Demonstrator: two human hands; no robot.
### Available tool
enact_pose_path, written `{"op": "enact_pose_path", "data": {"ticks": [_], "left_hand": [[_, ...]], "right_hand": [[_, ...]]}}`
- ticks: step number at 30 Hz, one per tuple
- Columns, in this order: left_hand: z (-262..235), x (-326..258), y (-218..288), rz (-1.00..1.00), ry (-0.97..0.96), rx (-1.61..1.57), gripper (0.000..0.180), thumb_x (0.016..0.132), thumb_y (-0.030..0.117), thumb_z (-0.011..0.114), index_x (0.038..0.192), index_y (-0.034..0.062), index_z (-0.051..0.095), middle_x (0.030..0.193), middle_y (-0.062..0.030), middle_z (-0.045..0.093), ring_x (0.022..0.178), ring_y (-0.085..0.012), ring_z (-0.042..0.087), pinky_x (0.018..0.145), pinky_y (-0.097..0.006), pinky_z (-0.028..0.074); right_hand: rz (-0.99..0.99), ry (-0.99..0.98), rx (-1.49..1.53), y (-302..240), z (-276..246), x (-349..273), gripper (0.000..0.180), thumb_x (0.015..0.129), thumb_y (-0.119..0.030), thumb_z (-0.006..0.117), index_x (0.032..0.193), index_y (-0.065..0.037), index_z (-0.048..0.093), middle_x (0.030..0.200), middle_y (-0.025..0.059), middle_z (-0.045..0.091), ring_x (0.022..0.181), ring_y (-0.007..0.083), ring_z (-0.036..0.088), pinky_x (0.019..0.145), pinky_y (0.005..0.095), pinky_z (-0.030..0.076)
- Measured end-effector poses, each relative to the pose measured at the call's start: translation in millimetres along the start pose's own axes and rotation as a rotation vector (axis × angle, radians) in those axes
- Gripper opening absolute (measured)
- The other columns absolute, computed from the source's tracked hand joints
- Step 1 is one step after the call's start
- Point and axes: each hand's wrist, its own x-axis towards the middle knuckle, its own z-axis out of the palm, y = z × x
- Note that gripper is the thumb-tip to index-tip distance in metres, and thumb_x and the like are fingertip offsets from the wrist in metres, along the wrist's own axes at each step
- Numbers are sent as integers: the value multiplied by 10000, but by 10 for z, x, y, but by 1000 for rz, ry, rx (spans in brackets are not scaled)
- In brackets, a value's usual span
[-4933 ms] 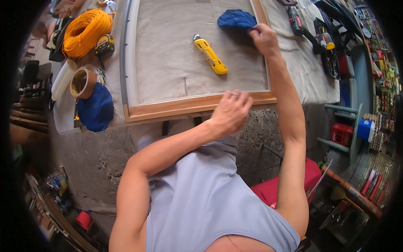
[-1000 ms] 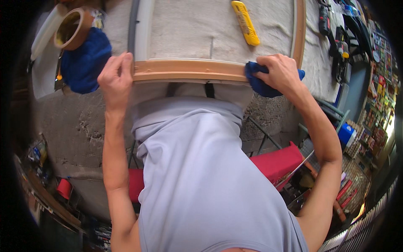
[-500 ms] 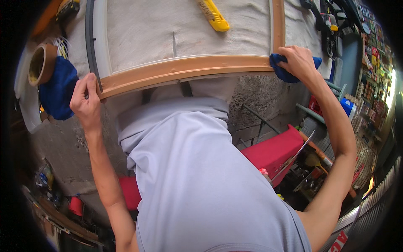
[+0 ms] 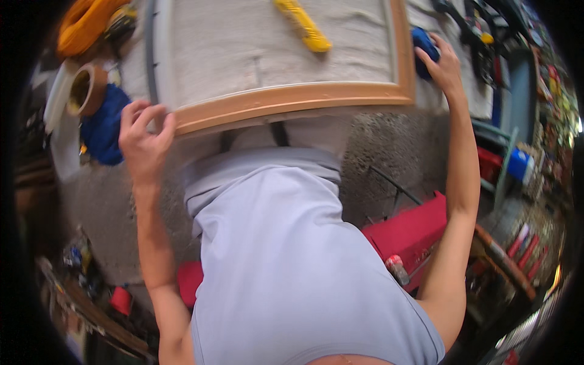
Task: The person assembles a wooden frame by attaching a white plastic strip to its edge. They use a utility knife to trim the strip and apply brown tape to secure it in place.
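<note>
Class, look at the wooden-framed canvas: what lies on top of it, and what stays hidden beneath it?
On the wooden-framed canvas lies a yellow utility knife. The left hand grips its near-left corner; the right hand presses a blue cloth against its right edge. Whatever supports it underneath is covered.

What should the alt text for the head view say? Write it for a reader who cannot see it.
A person leans over a wooden frame with pale cloth stretched in it, left hand gripping its near left corner, right hand pressing a blue cloth against its right edge. A yellow utility knife lies on the cloth; a tape roll sits to the left.
</note>
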Motion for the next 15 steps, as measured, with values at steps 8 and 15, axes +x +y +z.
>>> {"op": "enact_pose_path", "data": {"ticks": [8, 15], "left_hand": [[-13, 22, -12, -54, -2, 15, 168, 732, 78, 751, 887, 15, 739, 971, -89, 614, 751, -163, 612, 674, -286, 514], [-24, 57, -17, -85, -61, 25, 166, 731, 70, 779, 874, 2, 729, 933, -61, 588, 695, -116, 577, 678, -261, 487]], "right_hand": [[382, -96, 472, -650, -73, -750, 220, 792, -134, 746, 983, -34, 704, 987, 90, 677, 801, 180, 675, 740, 317, 538], [425, -131, 530, -733, -92, -759, 201, 747, -129, 767, 910, -24, 715, 866, 57, 676, 744, 134, 666, 675, 271, 545]]}}
